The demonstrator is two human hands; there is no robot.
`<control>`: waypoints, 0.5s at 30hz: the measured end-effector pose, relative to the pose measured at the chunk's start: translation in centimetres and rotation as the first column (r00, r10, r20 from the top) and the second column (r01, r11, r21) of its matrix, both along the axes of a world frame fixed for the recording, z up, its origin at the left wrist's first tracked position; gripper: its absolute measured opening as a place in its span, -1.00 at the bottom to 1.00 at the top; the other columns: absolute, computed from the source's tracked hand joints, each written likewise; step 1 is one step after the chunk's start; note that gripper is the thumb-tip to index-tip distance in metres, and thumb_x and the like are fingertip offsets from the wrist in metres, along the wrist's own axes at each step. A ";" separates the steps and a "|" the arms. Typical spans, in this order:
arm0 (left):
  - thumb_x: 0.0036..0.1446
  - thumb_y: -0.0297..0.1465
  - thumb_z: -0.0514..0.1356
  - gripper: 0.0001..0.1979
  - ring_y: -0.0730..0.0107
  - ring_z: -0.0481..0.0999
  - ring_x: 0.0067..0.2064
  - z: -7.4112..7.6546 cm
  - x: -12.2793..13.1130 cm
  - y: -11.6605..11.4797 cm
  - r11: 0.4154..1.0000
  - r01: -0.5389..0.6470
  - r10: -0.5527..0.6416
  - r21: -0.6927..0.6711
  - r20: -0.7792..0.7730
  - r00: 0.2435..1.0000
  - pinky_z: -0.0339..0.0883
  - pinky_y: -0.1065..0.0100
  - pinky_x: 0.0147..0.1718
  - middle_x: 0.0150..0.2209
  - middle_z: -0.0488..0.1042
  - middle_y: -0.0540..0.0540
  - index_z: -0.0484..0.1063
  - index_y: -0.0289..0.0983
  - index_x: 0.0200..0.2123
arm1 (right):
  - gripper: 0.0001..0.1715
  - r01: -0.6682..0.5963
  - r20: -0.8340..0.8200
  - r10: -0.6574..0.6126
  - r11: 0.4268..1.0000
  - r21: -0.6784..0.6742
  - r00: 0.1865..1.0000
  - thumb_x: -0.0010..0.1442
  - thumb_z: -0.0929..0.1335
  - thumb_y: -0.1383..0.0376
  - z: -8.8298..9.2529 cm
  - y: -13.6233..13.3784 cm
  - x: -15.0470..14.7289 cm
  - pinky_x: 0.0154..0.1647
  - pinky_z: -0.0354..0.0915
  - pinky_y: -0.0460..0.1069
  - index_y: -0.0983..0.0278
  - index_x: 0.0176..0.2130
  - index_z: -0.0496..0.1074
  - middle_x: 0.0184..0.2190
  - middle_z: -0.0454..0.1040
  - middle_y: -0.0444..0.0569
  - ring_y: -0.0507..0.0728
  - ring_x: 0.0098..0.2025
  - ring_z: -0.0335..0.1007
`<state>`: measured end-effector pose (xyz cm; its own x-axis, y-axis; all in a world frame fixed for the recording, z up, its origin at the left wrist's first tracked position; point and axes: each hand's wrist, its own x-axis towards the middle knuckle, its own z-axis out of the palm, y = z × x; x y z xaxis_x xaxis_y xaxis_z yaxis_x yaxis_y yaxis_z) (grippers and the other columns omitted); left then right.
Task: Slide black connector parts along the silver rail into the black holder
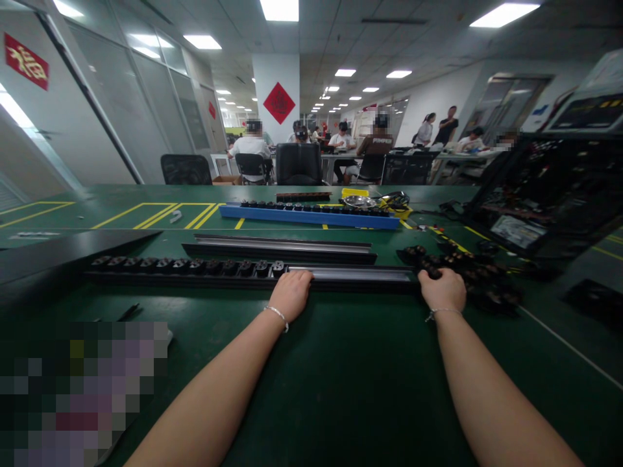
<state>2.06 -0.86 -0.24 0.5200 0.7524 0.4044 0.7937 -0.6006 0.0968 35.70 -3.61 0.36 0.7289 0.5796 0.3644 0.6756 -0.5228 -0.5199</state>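
Observation:
A long black channel rail point(360, 275) lies across the green table in front of me. Its left part holds a row of round black socket modules point(197, 266), and its right part shows a bare silvery groove. My left hand point(291, 295) is closed over the rail's near edge, beside the last module in the row. At the rail's right end, my right hand point(444, 290) has its fingers curled around a black socket module point(432, 273), partly hidden by the fingers. A pile of loose black modules point(494, 285) spreads just behind and right of that hand.
Beyond the rail lie another black rail point(277, 248) and a blue rail point(311, 216) filled with modules. A metal bowl point(357, 202) sits behind. An open black case point(530, 188) stands at right. A pixelated flat item point(97, 389) lies at lower left. People sit farther back.

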 end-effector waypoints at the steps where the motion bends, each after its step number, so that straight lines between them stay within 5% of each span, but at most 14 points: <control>1: 0.18 -0.47 -0.02 -0.77 0.29 0.41 -0.11 0.0 0.0 0.0 1.000 -0.002 0.002 -0.002 -0.002 1.000 0.23 0.26 -0.14 -0.16 0.46 -0.13 0.31 -0.26 -0.12 | -0.52 0.009 -0.009 -0.009 1.000 0.002 1.000 -0.05 0.27 0.08 0.0 -0.1 0.3 -0.22 0.23 0.08 0.37 -0.23 0.42 -0.28 0.36 0.15 0.24 -0.24 0.29; 5: 0.17 -0.47 -0.02 -0.78 0.29 0.41 -0.10 0.1 0.1 0.0 1.000 0.002 -0.002 -0.006 0.003 1.000 0.23 0.26 -0.15 -0.15 0.46 -0.13 0.31 -0.26 -0.13 | -0.48 0.043 -0.013 -0.043 0.999 -0.015 0.999 -0.05 0.25 0.08 0.4 -0.8 1.1 -0.23 0.24 0.11 0.38 -0.20 0.43 -0.25 0.36 0.21 0.29 -0.20 0.31; 9: 0.17 -0.46 -0.02 -0.78 0.30 0.41 -0.11 0.2 0.2 -0.1 1.000 -0.006 0.006 -0.012 0.008 1.000 0.23 0.26 -0.14 -0.17 0.47 -0.12 0.31 -0.25 -0.14 | -0.33 0.046 0.093 -0.029 0.981 -0.189 0.995 -0.06 0.25 0.00 2.0 -2.2 2.1 -0.19 0.25 0.17 0.41 -0.10 0.41 -0.14 0.33 0.30 0.37 -0.13 0.30; 15: 0.13 -0.44 0.02 -0.80 0.29 0.41 -0.12 0.3 0.1 -0.3 1.000 -0.024 0.024 0.004 0.056 0.998 0.24 0.25 -0.12 -0.19 0.46 -0.11 0.32 -0.25 -0.16 | -0.33 -0.019 -0.043 -0.006 0.831 -0.555 0.999 -0.17 0.31 -0.05 2.7 -3.3 6.3 -0.29 0.28 0.22 0.39 -0.21 0.47 -0.16 0.38 0.34 0.44 -0.14 0.32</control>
<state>2.21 -1.18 0.03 0.4781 0.7625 0.4359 0.8014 -0.5818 0.1389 42.00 -6.91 3.05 0.7312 0.6803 -0.0506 0.6649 -0.7272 -0.1704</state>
